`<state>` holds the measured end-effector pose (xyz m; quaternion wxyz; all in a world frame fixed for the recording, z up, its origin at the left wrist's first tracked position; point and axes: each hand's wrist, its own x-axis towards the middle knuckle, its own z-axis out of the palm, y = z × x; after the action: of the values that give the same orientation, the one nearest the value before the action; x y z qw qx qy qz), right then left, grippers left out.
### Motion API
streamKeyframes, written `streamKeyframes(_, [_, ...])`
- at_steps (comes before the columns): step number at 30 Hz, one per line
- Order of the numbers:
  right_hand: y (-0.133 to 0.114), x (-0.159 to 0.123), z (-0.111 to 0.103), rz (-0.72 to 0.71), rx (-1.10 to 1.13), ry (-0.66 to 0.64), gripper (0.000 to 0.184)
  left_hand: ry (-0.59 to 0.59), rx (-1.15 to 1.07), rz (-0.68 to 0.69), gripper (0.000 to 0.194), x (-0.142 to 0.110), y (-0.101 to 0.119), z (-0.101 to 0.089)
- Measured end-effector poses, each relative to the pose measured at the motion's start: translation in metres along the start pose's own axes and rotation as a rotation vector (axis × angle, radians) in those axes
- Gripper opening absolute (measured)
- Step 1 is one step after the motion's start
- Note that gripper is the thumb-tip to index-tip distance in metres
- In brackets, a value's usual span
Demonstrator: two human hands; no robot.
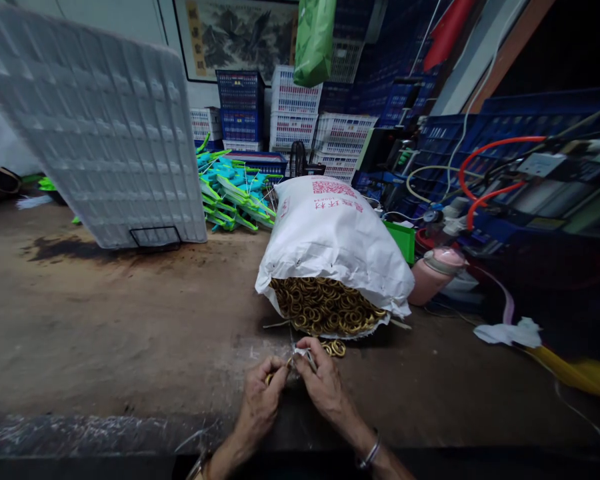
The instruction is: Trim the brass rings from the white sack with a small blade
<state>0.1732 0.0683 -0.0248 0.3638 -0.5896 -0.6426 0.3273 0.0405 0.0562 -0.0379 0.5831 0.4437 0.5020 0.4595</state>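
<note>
My left hand [264,392] is closed in a pinch, with gold-coloured rings [269,379] partly showing between thumb and fingers. Close beside it, my right hand [321,377] pinches a small whitish piece [301,351] whose kind I cannot make out. The fingertips of both hands nearly meet just in front of a white woven sack [337,230]. This sack lies on its side, its mouth towards me, full of gold-coloured metal rings [325,307]. A few loose rings [336,348] lie on the wooden table [180,320] beyond my right hand.
A tall translucent ribbed plastic panel [110,127] stands at left. Green and turquoise plastic parts [235,190] are heaped behind the sack. To the right are a pink bottle [435,273], a white crumpled cloth [510,332] and a machine with orange hoses [500,143]. Stacked crates [295,110] fill the back.
</note>
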Motion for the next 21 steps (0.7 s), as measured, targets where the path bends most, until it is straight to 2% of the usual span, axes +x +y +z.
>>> streamKeyframes(2, [-0.001,0.0,0.0,-0.011,-0.006,-0.058,0.022,-0.017,0.044,0.115,0.023,0.001,0.002,0.0])
streamKeyframes(4, [0.0,0.001,0.003,-0.005,0.027,-0.096,0.022,-0.034,0.069,0.153,0.021,0.001,0.003,0.0])
streamKeyframes(6, [0.003,0.001,0.006,0.017,0.075,-0.094,0.023,-0.054,0.047,0.083,0.024,0.001,0.003,-0.001])
streamKeyframes(9, [0.005,0.003,0.009,0.052,0.117,-0.082,0.022,-0.144,-0.029,-0.132,0.03,0.0,0.002,-0.003])
streamKeyframes(11, [0.003,0.002,0.009,0.077,0.143,-0.091,0.021,-0.194,-0.093,-0.225,0.033,0.0,0.002,-0.003])
streamKeyframes(18, [-0.008,0.005,0.005,0.179,0.243,-0.145,0.023,-0.197,-0.226,-0.24,0.032,-0.001,0.002,-0.002])
streamKeyframes(21, [-0.003,0.006,0.006,0.156,0.2,-0.135,0.026,-0.187,-0.228,-0.244,0.033,-0.001,0.003,-0.003])
